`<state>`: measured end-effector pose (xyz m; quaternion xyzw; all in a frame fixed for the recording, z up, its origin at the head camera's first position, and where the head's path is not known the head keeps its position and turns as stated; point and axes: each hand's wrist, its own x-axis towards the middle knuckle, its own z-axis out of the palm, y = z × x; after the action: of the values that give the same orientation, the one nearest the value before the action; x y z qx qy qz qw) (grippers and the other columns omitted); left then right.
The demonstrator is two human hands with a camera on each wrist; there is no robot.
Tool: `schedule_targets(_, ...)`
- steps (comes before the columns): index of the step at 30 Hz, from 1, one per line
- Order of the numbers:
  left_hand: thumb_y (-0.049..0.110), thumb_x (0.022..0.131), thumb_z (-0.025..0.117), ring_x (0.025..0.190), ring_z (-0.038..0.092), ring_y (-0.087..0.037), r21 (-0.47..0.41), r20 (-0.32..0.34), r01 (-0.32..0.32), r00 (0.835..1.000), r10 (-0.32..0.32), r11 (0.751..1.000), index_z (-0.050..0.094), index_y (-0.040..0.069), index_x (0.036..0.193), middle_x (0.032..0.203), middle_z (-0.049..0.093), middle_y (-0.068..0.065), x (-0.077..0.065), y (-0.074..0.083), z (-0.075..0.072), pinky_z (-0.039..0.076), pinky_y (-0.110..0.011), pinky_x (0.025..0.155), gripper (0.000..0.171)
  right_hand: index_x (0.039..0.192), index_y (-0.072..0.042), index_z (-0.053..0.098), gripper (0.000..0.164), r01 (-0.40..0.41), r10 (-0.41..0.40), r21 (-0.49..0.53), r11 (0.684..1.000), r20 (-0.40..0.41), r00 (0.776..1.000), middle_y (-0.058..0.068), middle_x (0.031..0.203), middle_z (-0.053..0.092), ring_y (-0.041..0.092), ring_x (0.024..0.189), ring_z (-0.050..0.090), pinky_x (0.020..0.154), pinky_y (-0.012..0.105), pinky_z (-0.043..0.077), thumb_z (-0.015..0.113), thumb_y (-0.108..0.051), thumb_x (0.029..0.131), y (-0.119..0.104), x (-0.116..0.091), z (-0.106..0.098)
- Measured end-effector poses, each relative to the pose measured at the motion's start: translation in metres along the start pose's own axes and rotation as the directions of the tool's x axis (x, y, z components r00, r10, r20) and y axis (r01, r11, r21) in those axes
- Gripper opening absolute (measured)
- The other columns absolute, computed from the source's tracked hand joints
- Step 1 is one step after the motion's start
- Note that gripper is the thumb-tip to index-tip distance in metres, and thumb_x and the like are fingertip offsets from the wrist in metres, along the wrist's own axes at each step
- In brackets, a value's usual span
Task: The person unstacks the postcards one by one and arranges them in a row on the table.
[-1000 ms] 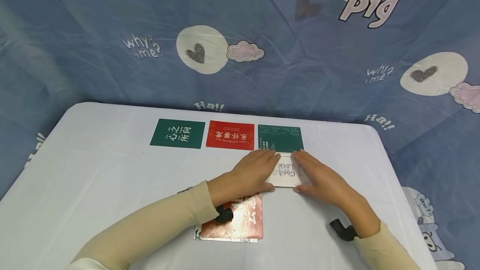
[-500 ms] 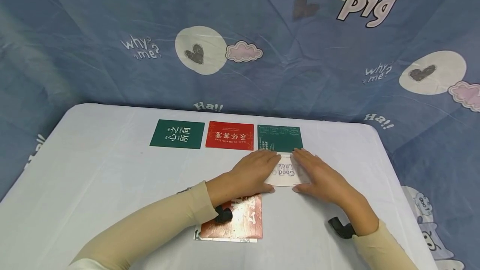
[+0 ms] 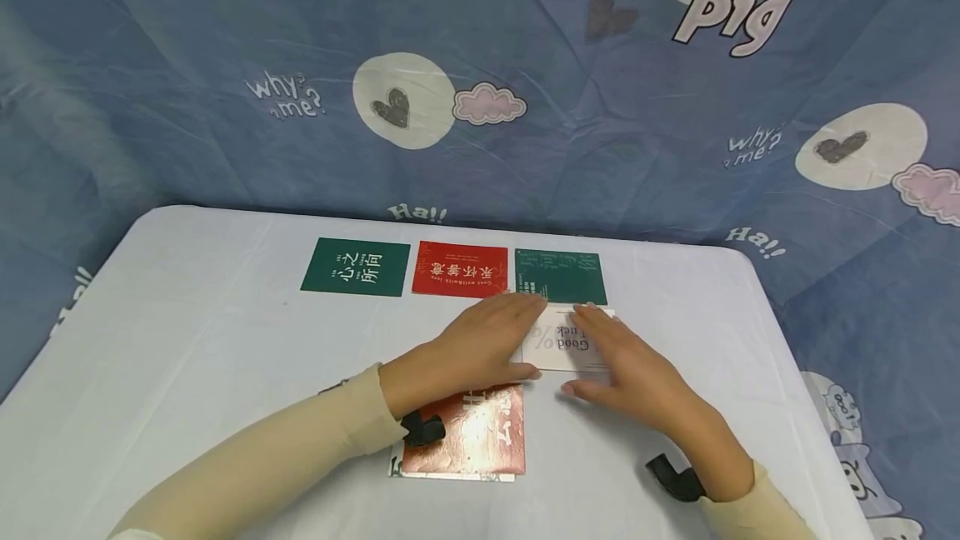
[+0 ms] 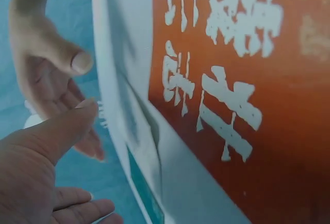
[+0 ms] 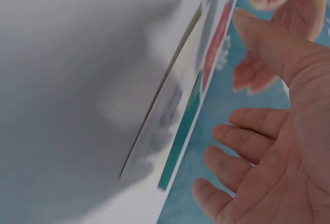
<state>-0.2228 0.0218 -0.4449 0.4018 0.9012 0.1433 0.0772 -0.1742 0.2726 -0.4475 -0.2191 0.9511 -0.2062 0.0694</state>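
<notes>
A white card (image 3: 551, 348) printed "Good Luck" lies flat between my two hands, just in front of a dark green card (image 3: 562, 276). My left hand (image 3: 476, 342) hovers by the white card's left edge with its fingers extended. Over the card's right part is my right hand (image 3: 637, 369), fingers straight and thumb apart, hiding that side. Both wrist views show the hands raised off the table, palms facing, holding nothing. Beneath my left wrist lies a shiny copper-red card (image 3: 480, 440) with white characters, on top of a whitish card (image 3: 456, 477).
A red card (image 3: 460, 270) and another green card (image 3: 356, 267) complete a row along the far side of the white table (image 3: 247, 365). Behind the table hangs a blue patterned cloth (image 3: 562, 157). Black wrist mounts (image 3: 675, 480) stick out from the forearms.
Both hands have come off the white card and shifted slightly left, uncovering its left edge and upper right corner. The cards have stayed about where they were.
</notes>
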Motion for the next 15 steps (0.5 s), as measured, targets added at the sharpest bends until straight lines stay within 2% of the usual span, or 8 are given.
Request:
schedule_targets(5, 0.044, 0.09, 0.082, 0.15, 0.039, -0.028, -0.047, -0.019, 0.0, 1.0, -0.001, 0.999, 0.037, 0.002, 0.16, 0.163, 0.042, -0.012, -0.023, -0.002, -0.007, 0.03, -0.043, 0.125, 0.094, 0.157, -0.003, 0.045, 0.097, 0.104, -0.104, -0.032, 0.994, 0.001, 0.995, 0.014, 0.163, 0.042, 0.035, 0.151, 0.036, 0.12, 0.055, 0.034, 0.088, -0.048, 0.083, -0.022, -0.007, 0.014)
schedule_targets(10, 0.043, 0.09, 0.082, 0.15, 0.038, -0.028, -0.073, -0.02, -0.007, 1.0, 0.006, 0.997, 0.037, 0.002, 0.16, 0.163, 0.043, -0.011, -0.055, -0.004, -0.009, 0.029, -0.043, 0.125, 0.093, 0.157, -0.004, 0.046, 0.099, 0.235, -0.234, -0.084, 0.968, 0.021, 0.972, 0.01, 0.163, 0.044, 0.031, 0.152, 0.036, 0.123, 0.051, 0.031, 0.086, -0.056, 0.082, -0.042, -0.015, 0.03)
schedule_targets(15, 0.045, 0.088, 0.084, 0.15, 0.04, -0.027, -0.117, -0.004, 0.001, 1.0, -0.002, 0.993, 0.04, 0.003, 0.159, 0.161, 0.045, -0.01, -0.086, -0.006, -0.007, 0.032, -0.045, 0.124, 0.094, 0.156, -0.003, 0.046, 0.1, 0.288, -0.281, -0.109, 0.952, 0.069, 0.957, 0.008, 0.163, 0.044, 0.026, 0.154, 0.034, 0.124, 0.047, 0.029, 0.085, -0.059, 0.082, -0.058, -0.02, 0.04)
